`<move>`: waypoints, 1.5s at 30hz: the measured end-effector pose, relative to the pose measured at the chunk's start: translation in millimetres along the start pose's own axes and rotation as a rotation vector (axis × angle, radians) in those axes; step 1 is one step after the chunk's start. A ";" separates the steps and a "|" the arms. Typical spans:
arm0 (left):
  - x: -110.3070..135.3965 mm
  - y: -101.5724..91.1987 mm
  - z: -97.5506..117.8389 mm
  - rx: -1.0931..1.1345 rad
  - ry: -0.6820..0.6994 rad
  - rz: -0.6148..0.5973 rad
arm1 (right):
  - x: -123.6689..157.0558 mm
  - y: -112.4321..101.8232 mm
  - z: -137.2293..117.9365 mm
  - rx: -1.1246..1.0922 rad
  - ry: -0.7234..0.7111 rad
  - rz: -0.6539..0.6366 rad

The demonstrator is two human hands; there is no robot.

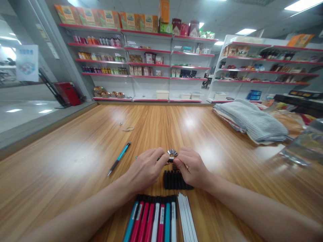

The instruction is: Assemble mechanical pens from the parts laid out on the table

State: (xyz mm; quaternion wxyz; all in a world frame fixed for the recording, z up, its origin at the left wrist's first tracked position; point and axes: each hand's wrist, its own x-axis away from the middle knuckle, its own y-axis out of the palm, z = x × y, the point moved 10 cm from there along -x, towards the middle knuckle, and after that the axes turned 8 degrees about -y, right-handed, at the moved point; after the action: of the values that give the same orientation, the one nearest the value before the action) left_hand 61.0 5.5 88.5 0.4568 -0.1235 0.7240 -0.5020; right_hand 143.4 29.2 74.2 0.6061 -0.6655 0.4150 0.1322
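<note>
The pen barrel (123, 153) is teal, the folded cloth (252, 121) seemingly grey-and-white striped.

Right across this wooden table (75, 161) we've got a teal pen (119, 158), a thin wire loop (128, 129), a bunch of black pen parts (174, 179), a row of red, teal and white pens (151, 215), white rods (186, 216), and folded striped cloth (252, 121)!

Left hand (144, 170) and right hand (191, 167) pinching
</note>
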 end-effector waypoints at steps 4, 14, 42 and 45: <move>0.2 4.1 -0.2 -0.018 0.002 -0.020 | -0.4 0.9 -1.3 0.010 -0.009 -0.001; -1.4 -0.3 1.0 0.003 0.002 -0.009 | 1.6 -1.8 2.3 0.045 -0.028 0.002; 1.4 13.1 -11.3 -0.090 -0.095 -0.100 | -0.7 -15.5 0.9 0.204 -0.081 0.056; 4.0 16.6 -19.1 -0.097 -0.114 -0.080 | 1.8 -23.3 12.4 0.164 -0.021 0.118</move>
State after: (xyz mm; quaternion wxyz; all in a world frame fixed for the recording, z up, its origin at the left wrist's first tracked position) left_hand 48.4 22.3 74.0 0.4702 -0.2029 0.7147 -0.4764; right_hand 165.1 38.0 86.3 0.6539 -0.5869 0.4565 0.1401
